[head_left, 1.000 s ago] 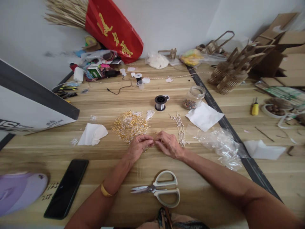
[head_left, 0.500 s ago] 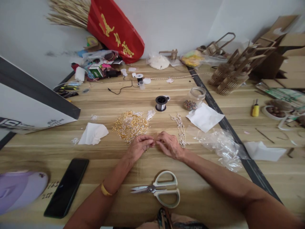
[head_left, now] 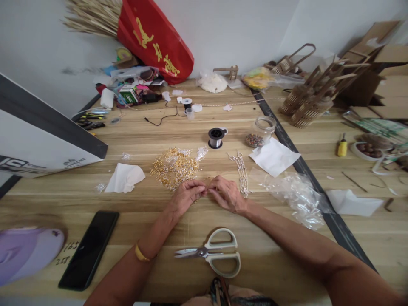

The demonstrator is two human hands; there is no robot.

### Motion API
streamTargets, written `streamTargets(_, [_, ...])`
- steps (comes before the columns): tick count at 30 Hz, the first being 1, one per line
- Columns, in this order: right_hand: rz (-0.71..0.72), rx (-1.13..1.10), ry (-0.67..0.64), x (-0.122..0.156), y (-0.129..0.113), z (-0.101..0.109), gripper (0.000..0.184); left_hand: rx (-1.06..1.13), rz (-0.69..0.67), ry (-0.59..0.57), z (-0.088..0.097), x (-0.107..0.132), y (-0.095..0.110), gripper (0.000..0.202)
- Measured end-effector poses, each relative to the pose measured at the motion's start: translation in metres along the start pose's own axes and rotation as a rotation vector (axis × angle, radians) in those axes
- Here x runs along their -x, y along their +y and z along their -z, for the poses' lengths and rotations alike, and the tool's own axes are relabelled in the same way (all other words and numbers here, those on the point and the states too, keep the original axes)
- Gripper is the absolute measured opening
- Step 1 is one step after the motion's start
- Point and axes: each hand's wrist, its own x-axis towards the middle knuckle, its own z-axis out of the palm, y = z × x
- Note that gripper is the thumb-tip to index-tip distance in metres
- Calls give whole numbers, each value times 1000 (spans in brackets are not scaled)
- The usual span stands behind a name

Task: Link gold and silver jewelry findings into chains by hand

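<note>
My left hand and my right hand meet just in front of a heap of gold and silver beaded strands. Fingertips of both are pinched on a fine thread, with tiny gold beads showing under the left fingers; the exact grip is hidden. Loose ends of the thread hang toward me below the left hand. Right of my right hand lie several silver beaded strands with rings. Scissors with pale handles lie slightly spread near my body. Beyond the hands stands a black spool of fine line.
A black phone and a purple object lie at left. White paper is beside the heap. At right are a glass jar of beads, another white sheet, clear plastic bags and small woven baskets.
Almost nothing differs. Both hands keep their pinch in the same place, and the things on the table have not moved.
</note>
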Motion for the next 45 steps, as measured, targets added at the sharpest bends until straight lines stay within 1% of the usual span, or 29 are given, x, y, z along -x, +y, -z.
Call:
streamTargets(4, [-9,0,-8,-1,-1,0,6,-16,-19,4,-1,0,0,20])
streamTargets(8, [2,-6,-3,-1,-1,1,6,-57,-43,42,-1,1,-1,21])
streamTargets(14, [-13,1,-10,0,0,0,6,-259,-179,110,3,0,-4,16])
streamTargets(19, [-17,9,-18,0,0,0,5,-470,-290,170,-4,4,-1,10])
streamTargets(23, [-15,9,-19,-1,0,0,5,-528,-346,175,-7,6,1,7])
streamTargets(32, [-25,8,-30,-2,-1,1,4,-536,-323,182,-4,5,-2,8])
streamTargets(45, [-31,16,-26,0,2,-1,6,-416,-269,145,2,1,-3,15])
